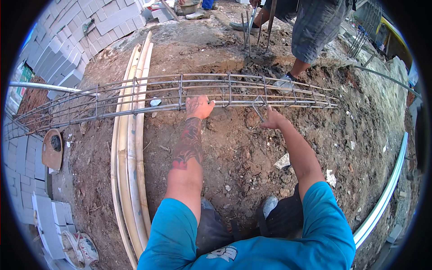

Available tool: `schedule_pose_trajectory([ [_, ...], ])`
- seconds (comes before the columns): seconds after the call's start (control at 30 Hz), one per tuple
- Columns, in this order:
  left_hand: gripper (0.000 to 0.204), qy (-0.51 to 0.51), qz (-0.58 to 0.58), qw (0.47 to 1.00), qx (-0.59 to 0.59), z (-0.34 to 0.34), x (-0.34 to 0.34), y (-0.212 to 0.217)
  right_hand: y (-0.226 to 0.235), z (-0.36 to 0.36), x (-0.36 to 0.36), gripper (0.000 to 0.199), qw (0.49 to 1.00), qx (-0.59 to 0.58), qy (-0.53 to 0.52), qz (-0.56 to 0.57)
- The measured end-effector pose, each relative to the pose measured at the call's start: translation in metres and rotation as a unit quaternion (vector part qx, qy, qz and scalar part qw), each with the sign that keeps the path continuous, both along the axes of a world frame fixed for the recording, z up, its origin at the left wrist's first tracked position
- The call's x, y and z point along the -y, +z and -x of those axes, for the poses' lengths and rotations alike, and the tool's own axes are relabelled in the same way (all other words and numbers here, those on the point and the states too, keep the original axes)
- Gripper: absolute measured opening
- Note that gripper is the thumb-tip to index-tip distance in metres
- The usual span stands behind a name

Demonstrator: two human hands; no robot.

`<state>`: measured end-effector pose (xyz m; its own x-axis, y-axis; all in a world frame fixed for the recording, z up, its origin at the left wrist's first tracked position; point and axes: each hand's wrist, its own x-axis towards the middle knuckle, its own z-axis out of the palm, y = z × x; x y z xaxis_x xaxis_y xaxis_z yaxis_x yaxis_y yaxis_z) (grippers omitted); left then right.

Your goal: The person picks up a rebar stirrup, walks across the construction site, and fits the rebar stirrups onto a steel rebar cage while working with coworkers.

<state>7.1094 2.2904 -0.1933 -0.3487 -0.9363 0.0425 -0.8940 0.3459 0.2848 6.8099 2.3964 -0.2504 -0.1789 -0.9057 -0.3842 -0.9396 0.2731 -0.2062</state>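
A long rebar cage (157,109) of thin lengthwise bars and square wire stirrups lies crosswise ahead of me. My left hand (199,107) is closed round its near bars, left of the middle. Farther right, my right hand (275,119) is at the near side of the cage, with its fingers on a tilted stirrup (257,107) that sticks out toward me. Part of that grip is hidden by the hand itself.
Bamboo poles (131,171) run under the cage on the left. Another person's shoe (285,84) stands at its far side. Upright rods (249,31) rise behind. Grey blocks (67,49) are stacked far left; a white pipe (382,193) lies right. Soil is uneven.
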Motion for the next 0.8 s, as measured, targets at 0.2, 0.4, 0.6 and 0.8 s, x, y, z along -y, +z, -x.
schedule_pose_trajectory([
  [0.2,0.042,0.008,0.023,1.000,0.009,-0.002,-0.001,-0.005,-0.008,-0.003,-0.003,0.119,1.000,-0.002,-0.013,-0.017],
  [0.4,0.043,0.005,0.001,1.000,-0.001,-0.002,0.000,-0.001,-0.005,-0.001,-0.001,0.118,0.999,0.006,-0.024,-0.025],
  [0.6,0.043,-0.003,-0.015,1.000,0.011,0.001,0.001,0.007,-0.002,0.001,0.001,0.118,1.000,0.006,-0.024,-0.019],
  [0.8,0.044,-0.003,-0.017,1.000,0.016,-0.002,-0.001,0.003,-0.009,-0.004,0.001,0.118,0.999,0.001,-0.024,-0.040],
])
